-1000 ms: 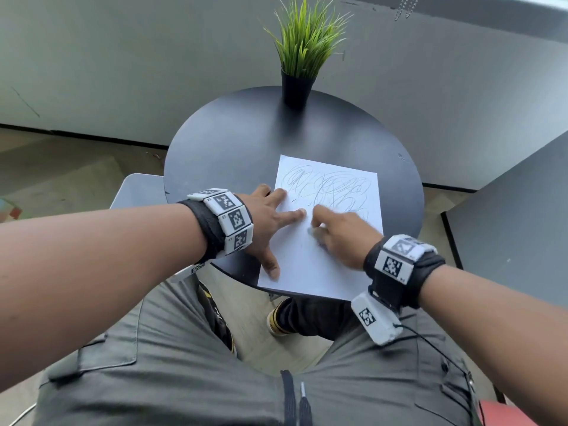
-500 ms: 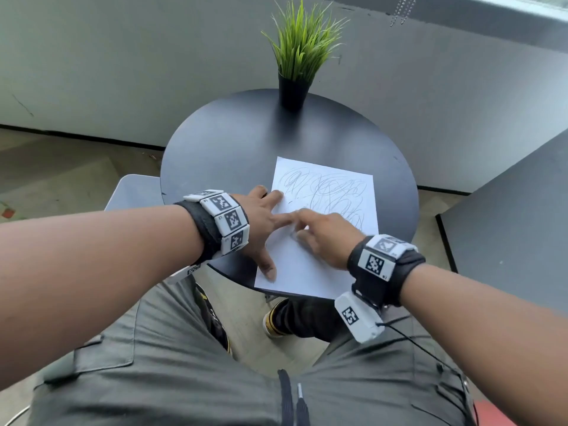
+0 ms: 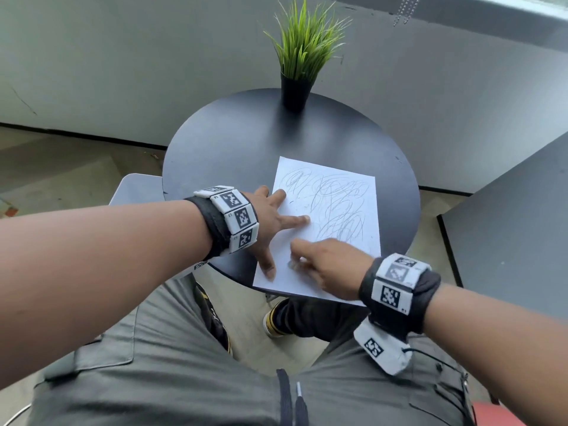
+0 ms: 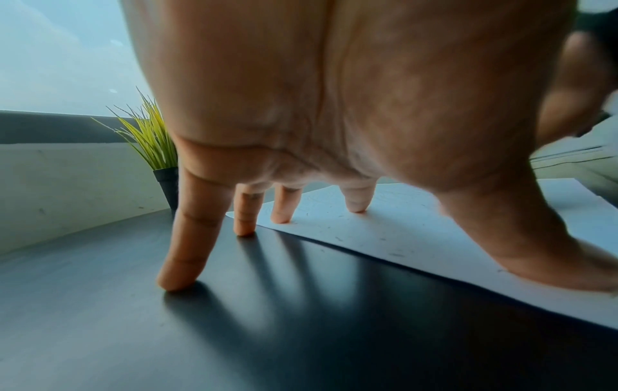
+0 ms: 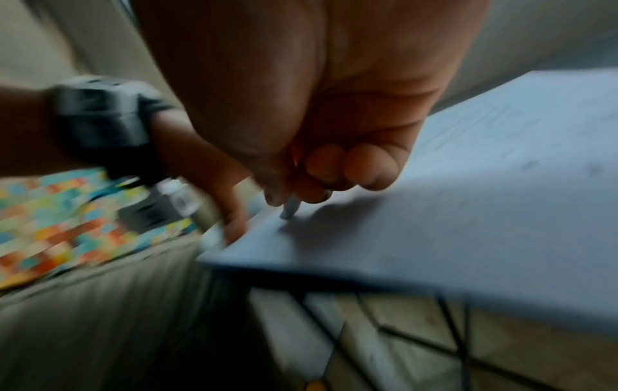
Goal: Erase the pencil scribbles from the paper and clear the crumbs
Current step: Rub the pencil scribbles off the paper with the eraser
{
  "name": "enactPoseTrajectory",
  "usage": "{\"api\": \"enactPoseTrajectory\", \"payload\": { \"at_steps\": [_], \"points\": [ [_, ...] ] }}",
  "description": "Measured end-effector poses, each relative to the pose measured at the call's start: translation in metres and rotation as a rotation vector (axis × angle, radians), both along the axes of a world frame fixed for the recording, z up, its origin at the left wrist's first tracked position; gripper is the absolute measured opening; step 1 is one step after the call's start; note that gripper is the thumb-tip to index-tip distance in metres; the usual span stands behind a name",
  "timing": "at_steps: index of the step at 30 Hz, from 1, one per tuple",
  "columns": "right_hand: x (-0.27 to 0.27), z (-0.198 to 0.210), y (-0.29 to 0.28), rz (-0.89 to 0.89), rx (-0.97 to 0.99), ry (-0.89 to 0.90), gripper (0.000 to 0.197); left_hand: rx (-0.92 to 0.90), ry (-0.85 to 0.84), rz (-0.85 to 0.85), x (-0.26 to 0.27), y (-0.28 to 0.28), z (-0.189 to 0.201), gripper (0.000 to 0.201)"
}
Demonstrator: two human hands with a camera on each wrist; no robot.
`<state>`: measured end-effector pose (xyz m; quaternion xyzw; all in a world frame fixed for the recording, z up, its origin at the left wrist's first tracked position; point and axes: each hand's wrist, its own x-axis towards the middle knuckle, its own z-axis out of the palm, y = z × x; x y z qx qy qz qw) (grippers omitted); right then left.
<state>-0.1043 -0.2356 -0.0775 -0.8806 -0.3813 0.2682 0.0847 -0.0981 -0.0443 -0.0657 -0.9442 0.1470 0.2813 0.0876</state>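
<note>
From my head view the daylight is soft and even, coming from a window at upper right; the walls bow at the edges. On the left wrist feed the left hand (image 4: 334,92) fills the frame, its fingers (image 4: 180,246) throwing long soft shadows toward me over the glossy bench (image 4: 167,344). My right wrist feed is dim and heavily motion-blurred throughout.

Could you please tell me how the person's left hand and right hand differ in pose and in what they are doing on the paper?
The left hand is spread with straight fingers; the right hand is curled. The left hand holds nothing and presses the paper flat, its outer fingers on the table; the right hand pinches a small eraser against the sheet. Both are at the paper's near part.
</note>
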Motion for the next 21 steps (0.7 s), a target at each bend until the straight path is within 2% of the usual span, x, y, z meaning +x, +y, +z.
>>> {"api": "enactPoseTrajectory", "payload": {
  "at_steps": [1,2,6,8,12,15,17,18,21],
  "points": [
    [-0.009,0.001,0.003,0.05,-0.012,0.021,0.013,0.007,0.002,-0.007,0.0,0.0,0.0,0.13],
    [-0.006,0.001,0.002,0.029,-0.011,0.019,0.012,0.006,0.003,-0.011,0.001,-0.001,0.0,0.13],
    [0.04,0.0,-0.015,-0.361,0.034,-0.053,0.014,-0.012,0.021,0.005,0.0,-0.003,0.003,0.128],
    [0.052,-0.003,-0.021,-0.48,0.02,-0.066,0.014,-0.005,0.028,0.001,-0.001,-0.006,0.004,0.13],
    [0.034,-0.002,-0.011,-0.433,0.065,-0.03,0.019,-0.034,-0.029,0.005,-0.003,-0.013,-0.003,0.122],
    [-0.003,-0.003,0.005,-0.132,0.039,0.019,0.018,-0.049,-0.037,0.016,-0.004,-0.013,-0.006,0.123],
    [-0.005,-0.003,0.006,-0.043,0.017,-0.014,0.016,-0.056,-0.04,0.007,-0.003,-0.012,-0.008,0.125],
    [0.004,-0.002,0.004,-0.093,0.021,-0.026,0.017,-0.061,-0.037,0.008,-0.003,-0.012,-0.008,0.127],
    [0.035,0.001,-0.006,-0.392,0.071,-0.059,0.019,-0.038,-0.03,0.01,-0.003,-0.01,-0.006,0.13]
  ]
}}
